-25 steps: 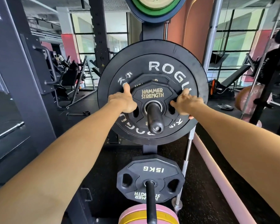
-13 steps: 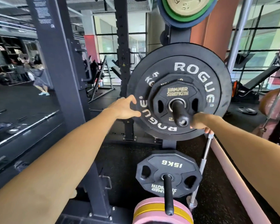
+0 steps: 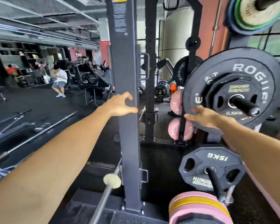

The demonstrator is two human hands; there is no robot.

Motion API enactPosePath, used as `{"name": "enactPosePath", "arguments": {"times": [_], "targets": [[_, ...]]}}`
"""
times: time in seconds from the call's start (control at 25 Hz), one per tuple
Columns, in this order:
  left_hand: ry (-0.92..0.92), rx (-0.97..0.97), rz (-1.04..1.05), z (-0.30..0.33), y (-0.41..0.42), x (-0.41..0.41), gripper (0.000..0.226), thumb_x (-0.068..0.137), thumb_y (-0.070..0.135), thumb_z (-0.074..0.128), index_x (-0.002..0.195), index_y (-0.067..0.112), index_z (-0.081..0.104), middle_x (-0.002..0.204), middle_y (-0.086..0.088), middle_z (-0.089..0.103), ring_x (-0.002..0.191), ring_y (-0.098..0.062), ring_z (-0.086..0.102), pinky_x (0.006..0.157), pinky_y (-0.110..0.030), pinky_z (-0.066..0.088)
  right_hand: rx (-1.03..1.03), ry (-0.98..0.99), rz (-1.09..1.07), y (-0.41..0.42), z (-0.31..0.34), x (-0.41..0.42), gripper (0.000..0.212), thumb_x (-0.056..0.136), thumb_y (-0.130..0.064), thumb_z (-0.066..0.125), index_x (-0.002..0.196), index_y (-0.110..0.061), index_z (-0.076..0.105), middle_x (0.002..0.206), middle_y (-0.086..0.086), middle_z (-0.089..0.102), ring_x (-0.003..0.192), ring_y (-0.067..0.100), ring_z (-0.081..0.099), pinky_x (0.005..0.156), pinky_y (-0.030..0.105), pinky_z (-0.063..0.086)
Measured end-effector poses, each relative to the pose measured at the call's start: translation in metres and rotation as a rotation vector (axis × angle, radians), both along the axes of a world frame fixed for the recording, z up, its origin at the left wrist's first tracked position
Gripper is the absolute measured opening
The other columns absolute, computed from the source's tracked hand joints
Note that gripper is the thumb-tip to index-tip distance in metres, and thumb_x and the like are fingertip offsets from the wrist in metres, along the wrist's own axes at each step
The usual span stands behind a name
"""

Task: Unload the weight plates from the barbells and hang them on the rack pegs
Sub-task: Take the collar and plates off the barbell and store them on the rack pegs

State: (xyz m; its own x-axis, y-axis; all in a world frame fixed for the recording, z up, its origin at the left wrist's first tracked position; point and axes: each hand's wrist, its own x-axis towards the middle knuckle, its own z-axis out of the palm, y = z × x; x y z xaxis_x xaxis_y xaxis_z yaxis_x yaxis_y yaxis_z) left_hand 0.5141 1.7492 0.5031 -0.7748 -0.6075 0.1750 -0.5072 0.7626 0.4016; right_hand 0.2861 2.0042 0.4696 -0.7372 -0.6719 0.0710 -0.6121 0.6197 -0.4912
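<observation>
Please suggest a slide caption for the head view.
Both open hands, left and right, hover beside the black Rogue plate on its peg.

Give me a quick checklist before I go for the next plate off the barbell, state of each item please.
1. Left hand free: ok, fingers loosely curved, holding nothing.
2. Right hand free: ok, fingers straight, holding nothing.
3. Small Hammer Strength plate seated on the peg: ok, it sits against the Rogue plate.
4. Barbell near you: its end shows no plate.
5. Barbells on the floor: cannot tell whether loaded.
6. Path clear: not ok, rack upright stands between you and the floor.
</observation>
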Motion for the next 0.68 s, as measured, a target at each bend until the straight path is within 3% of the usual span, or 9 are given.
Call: {"name": "enactPosePath", "arguments": {"times": [0.16,0.32,0.52,0.68], "targets": [[0.022,0.016,0.003,0.0,-0.054,0.086,0.065,0.072,0.064,0.067,0.127,0.037,0.046,0.143,-0.004,0.046,0.127,-0.023,0.048,0.101,-0.045,0.042,-0.076,-0.014,0.097,-0.073,0.018,0.087,0.085,0.076,-0.069,0.059,0.142,-0.017,0.042,0.142,0.008,0.05,0.123,0.021,0.051,0.105,0.033,0.036],[0.009,0.026,0.045,-0.004,-0.105,0.149,0.061,0.074,0.065,0.066,0.126,0.039,0.045,0.145,-0.006,0.044,0.126,-0.027,0.047,0.102,-0.047,0.041,-0.067,-0.006,0.118,-0.139,0.019,0.142,0.072,0.084,-0.065,0.056,0.141,-0.023,0.042,0.143,0.006,0.049,0.13,0.027,0.047,0.111,0.04,0.035],[0.032,0.065,0.037,-0.013,-0.159,0.178,0.061,0.077,0.063,0.065,0.129,0.038,0.045,0.144,-0.007,0.043,0.128,-0.028,0.045,0.104,-0.047,0.039,-0.015,0.008,0.142,-0.206,0.016,0.166,0.077,0.08,-0.071,0.053,0.141,-0.026,0.039,0.143,0.005,0.05,0.127,0.027,0.05,0.109,0.044,0.038],[0.028,0.043,0.02,-0.02,-0.212,0.171,0.06,0.078,0.062,0.065,0.129,0.038,0.045,0.143,-0.007,0.043,0.128,-0.027,0.045,0.105,-0.047,0.038,-0.048,-0.011,0.148,-0.268,0.005,0.163,0.073,0.085,-0.063,0.055,0.143,-0.022,0.038,0.138,0.006,0.052,0.122,0.028,0.054,0.107,0.041,0.04]]}}
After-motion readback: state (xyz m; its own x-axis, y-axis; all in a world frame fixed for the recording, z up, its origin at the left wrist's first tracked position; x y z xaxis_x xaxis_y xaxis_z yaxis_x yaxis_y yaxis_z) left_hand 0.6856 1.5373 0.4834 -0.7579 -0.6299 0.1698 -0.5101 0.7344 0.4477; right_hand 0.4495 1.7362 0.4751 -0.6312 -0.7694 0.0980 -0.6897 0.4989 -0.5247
